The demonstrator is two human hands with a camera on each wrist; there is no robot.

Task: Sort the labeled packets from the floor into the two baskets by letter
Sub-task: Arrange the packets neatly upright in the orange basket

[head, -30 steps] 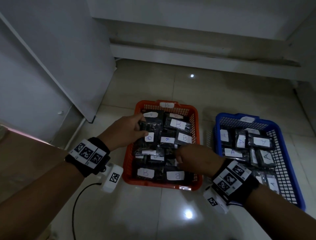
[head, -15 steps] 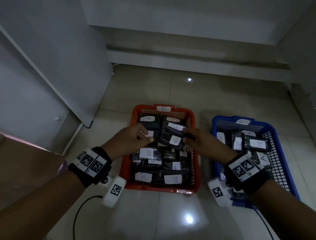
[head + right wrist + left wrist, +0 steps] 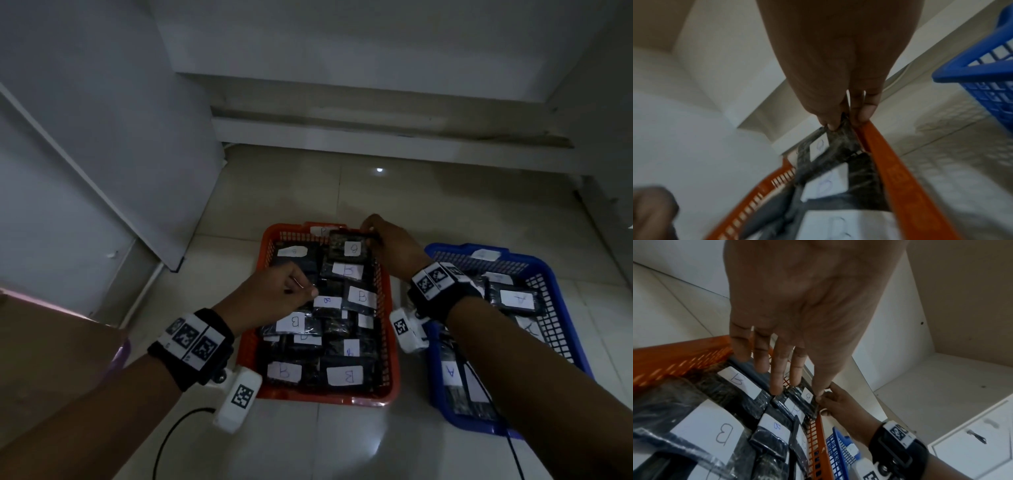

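Observation:
An orange basket (image 3: 388, 308) on the floor is packed with dark packets labelled B. My right hand (image 3: 383, 241) pinches one B packet (image 3: 349, 248) by its edge at the basket's far right corner; the right wrist view shows thumb and fingers on that packet (image 3: 840, 138). My left hand (image 3: 284, 291) hovers over the basket's left middle, fingers relaxed and holding nothing; in the left wrist view its fingers (image 3: 777, 369) hang straight above the B packets (image 3: 742, 381). To the right stands a blue basket (image 3: 561, 308) holding packets labelled A (image 3: 517, 299).
A white cabinet panel (image 3: 120, 137) stands at the left and a low white ledge (image 3: 376, 137) runs along the back. A brown cardboard surface (image 3: 44, 349) lies at lower left. A black cable (image 3: 171, 442) trails from my left wrist over the tiled floor.
My right hand has carried the B packet from the basket's middle to its far right corner. My left hand has let go and drawn back a little.

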